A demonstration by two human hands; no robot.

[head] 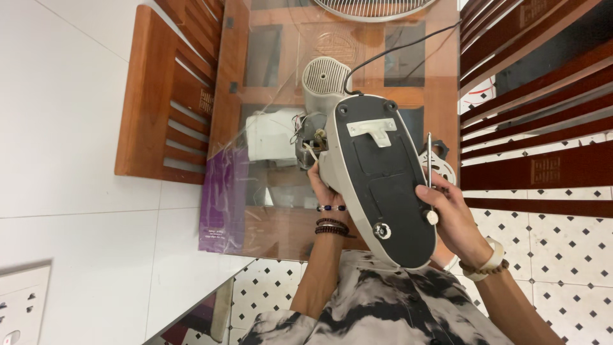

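A white table fan is tipped over so its oval black underside (383, 185) faces me, with a white latch near the far end and round feet near the close end. My left hand (320, 185) grips the base's left edge by the stem, where loose wires show. My right hand (450, 214) rests against the base's right edge and holds a thin screwdriver (429, 172), shaft pointing away from me. The grey motor housing (324, 83) lies beyond the base on the glass table top (281, 57).
A black cord (402, 48) runs from the fan across the table. A wire fan grille (370, 7) lies at the far edge. A purple booklet (220, 201) sits at the table's left. Wooden chairs (166, 102) flank both sides. A white part (271, 137) lies beside the motor.
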